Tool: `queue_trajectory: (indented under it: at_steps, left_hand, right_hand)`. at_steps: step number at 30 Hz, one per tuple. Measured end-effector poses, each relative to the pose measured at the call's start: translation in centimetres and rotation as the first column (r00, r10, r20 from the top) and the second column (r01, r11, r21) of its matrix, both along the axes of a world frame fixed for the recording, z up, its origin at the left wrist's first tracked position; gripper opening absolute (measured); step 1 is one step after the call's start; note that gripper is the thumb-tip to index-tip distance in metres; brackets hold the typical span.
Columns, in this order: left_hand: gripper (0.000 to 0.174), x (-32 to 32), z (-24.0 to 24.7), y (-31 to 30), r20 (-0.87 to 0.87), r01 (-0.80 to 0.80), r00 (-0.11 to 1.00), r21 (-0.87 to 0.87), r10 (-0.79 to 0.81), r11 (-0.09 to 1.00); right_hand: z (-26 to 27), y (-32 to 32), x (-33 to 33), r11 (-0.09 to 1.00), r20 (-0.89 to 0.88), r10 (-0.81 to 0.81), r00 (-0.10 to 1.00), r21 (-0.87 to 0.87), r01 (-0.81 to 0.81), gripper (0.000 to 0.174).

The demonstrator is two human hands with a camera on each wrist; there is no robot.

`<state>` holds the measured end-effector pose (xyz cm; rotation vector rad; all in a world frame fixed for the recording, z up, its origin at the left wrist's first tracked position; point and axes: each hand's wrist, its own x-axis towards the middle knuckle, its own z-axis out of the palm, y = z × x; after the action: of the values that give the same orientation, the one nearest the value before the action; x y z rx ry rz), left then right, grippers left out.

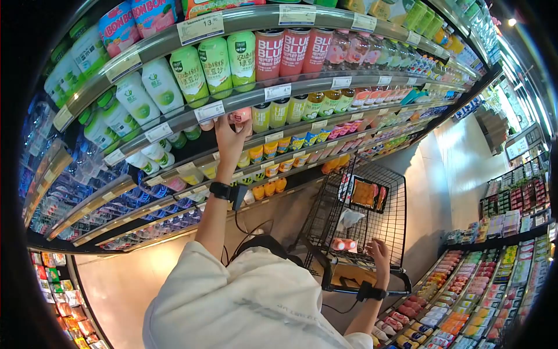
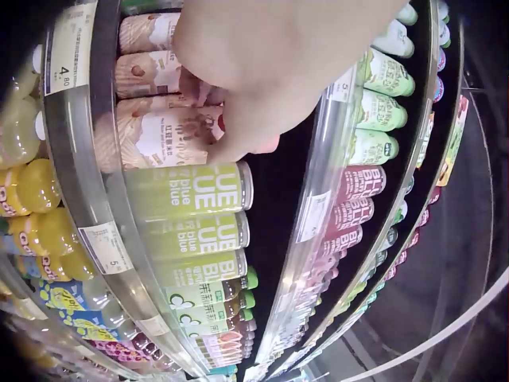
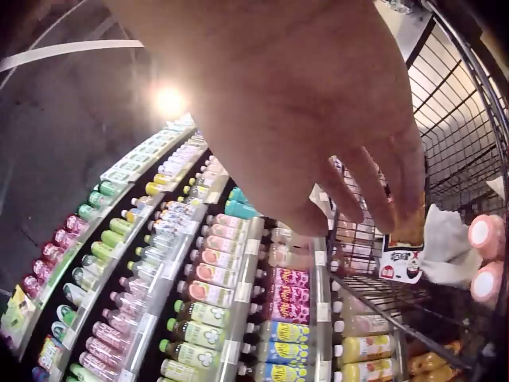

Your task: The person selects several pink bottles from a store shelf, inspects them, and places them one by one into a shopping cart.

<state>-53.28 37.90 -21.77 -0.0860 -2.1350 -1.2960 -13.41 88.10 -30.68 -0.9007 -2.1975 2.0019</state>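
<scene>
My left hand (image 1: pixel 231 139) reaches into the drinks shelf and grips a pink bottle (image 1: pixel 239 115). Seen from the left wrist, this hand (image 2: pixel 262 64) comes from above, its fingers bent round the front pink-labelled bottle (image 2: pixel 159 139); part of the bottle is hidden by the hand. More pink-labelled bottles (image 2: pixel 147 76) lie beside it, and yellow-green cans (image 2: pixel 199 191) adjoin on the other side. Over the shopping cart (image 1: pixel 404 232), my right hand (image 1: pixel 379 251) hangs with loose fingers and nothing in it. Two pink-capped bottles (image 1: pixel 344 244) lie in the cart near that hand.
A white plastic bag (image 1: pixel 350 218) and a packaged food tray (image 1: pixel 365 193) are in the cart too. Shelf rails with price tags (image 1: pixel 209 110) run above and below my left hand. Green bottles (image 1: pixel 215 67) and red cans (image 1: pixel 295 52) stand one shelf up. A low chilled display (image 1: pixel 453 291) is at the right.
</scene>
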Motion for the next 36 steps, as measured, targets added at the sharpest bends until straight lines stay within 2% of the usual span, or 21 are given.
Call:
queue_trajectory:
  at_steps: [2, 5, 8, 11, 13, 14, 15, 17, 19, 21, 22, 23, 25, 26, 27, 29, 30, 31, 33, 35, 36]
  left_hand:
    - [0.067, -1.0, -0.9, -0.1, -0.008, -0.046, 0.999, -0.031, 0.045, 0.998]
    - [0.063, 0.7, 0.9, -0.4, 0.015, 0.008, 1.0, -0.096, -0.006, 0.995]
    - [0.051, 3.4, 1.7, -0.4, 0.023, 0.187, 0.982, -0.065, -0.186, 0.98]
    - [0.058, 5.8, 3.6, -0.3, -0.129, 0.262, 0.943, -0.279, -0.306, 0.924]
    - [0.06, 8.1, 7.1, 1.2, -0.156, 0.34, 0.919, -0.149, -0.361, 0.929]
    - [0.062, 9.3, 8.8, 2.1, -0.174, 0.374, 0.907, -0.082, -0.382, 0.924]
    - [0.063, 10.6, 10.1, 3.0, -0.117, 0.486, 0.869, 0.029, -0.48, 0.873]
    - [0.066, 12.8, 12.0, 4.8, -0.042, 0.653, 0.744, 0.262, -0.667, 0.711]
    - [0.074, 13.9, 12.5, 6.2, -0.061, 0.768, 0.641, 0.071, -0.765, 0.637]
    - [0.074, 16.1, 13.1, 9.1, -0.072, 0.817, 0.497, 0.375, -0.865, 0.438]
    - [0.072, 16.3, 13.6, 9.8, -0.089, 0.838, 0.513, 0.265, -0.854, 0.476]
    - [0.07, 16.5, 14.1, 10.7, -0.113, 0.851, 0.52, 0.153, -0.847, 0.502]
    - [0.064, 17.6, 14.1, 12.7, -0.052, 0.758, 0.366, 0.596, -0.929, 0.265]
    - [0.055, 17.7, 14.4, 13.3, -0.064, 0.657, 0.229, 0.746, -0.971, 0.106]
    - [0.054, 17.6, 15.0, 13.6, -0.078, 0.604, 0.122, 0.797, -0.99, 0.012]
    - [0.051, 18.1, 15.0, 14.2, -0.223, 0.468, -0.108, 0.848, -0.969, -0.247]
    - [0.047, 18.8, 14.2, 14.9, -0.312, 0.378, -0.142, 0.86, -0.939, -0.343]
    - [0.046, 19.5, 14.4, 15.4, -0.289, 0.385, -0.149, 0.864, -0.946, -0.324]
    - [0.046, 20.6, 14.9, 16.2, -0.244, 0.401, -0.167, 0.869, -0.955, -0.292]
    - [0.038, 20.5, 14.7, 17.4, -0.083, 0.624, -0.062, 0.775, -0.995, -0.103]
    - [0.035, 20.6, 14.7, 18.0, -0.038, 0.736, 0.025, 0.677, -0.999, -0.007]
  right_hand:
    - [1.3, -1.8, -0.4, 0.999, -0.033, -0.023, 0.999, 0.023, 0.023, 0.034]
    - [3.2, -4.3, -1.7, 0.996, -0.071, -0.014, 0.997, 0.09, 0.021, 0.033]
    - [6.1, -7.5, -4.4, 0.986, -0.119, 0.073, 0.99, 0.158, -0.054, 0.032]
    - [9.0, -11.4, -7.6, 0.955, -0.139, 0.195, 0.971, 0.253, -0.155, 0.035]
    - [12.5, -14.9, -9.9, 0.912, -0.123, 0.288, 0.95, 0.338, -0.233, 0.042]
    - [13.5, -16.5, -11.0, 0.885, -0.198, 0.337, 0.92, 0.401, -0.238, 0.054]
    - [14.5, -18.2, -12.2, 0.854, -0.272, 0.389, 0.88, 0.463, -0.235, 0.068]
    - [16.5, -21.5, -14.0, 0.862, -0.381, 0.446, 0.81, 0.427, -0.273, 0.085]
    - [18.3, -24.5, -15.1, 0.883, -0.496, 0.461, 0.736, 0.34, -0.324, 0.095]
    - [16.7, -25.2, -15.1, 0.925, -0.435, 0.368, 0.822, 0.085, -0.369, 0.083]
    - [16.6, -25.8, -15.1, 0.947, -0.464, 0.24, 0.853, -0.081, -0.311, 0.067]
    - [16.4, -25.3, -14.4, 0.922, -0.438, 0.282, 0.853, -0.121, -0.367, 0.063]
    - [17.1, -24.3, -12.8, 0.865, -0.392, 0.354, 0.849, -0.208, -0.456, 0.056]
    - [18.4, -25.1, -11.9, 0.853, -0.439, 0.315, 0.841, -0.257, -0.454, 0.05]
    - [19.9, -24.3, -11.2, 0.677, -0.412, 0.403, 0.817, -0.466, -0.569, 0.052]
    - [17.9, -22.7, -9.6, 0.479, -0.57, 0.359, 0.739, -0.567, -0.67, 0.05]
    - [18.1, -22.2, -8.7, 0.479, -0.566, 0.332, 0.755, -0.588, -0.652, 0.049]
    - [18.4, -21.7, -7.7, 0.476, -0.56, 0.303, 0.771, -0.612, -0.632, 0.048]
    - [18.3, -21.0, -5.8, 0.582, -0.473, 0.282, 0.834, -0.607, -0.541, 0.048]
    - [18.1, -20.2, -5.0, 0.796, -0.294, 0.251, 0.922, -0.48, -0.369, 0.05]
    - [19.3, -20.1, -4.9, 0.831, -0.379, 0.118, 0.918, -0.468, -0.3, 0.055]
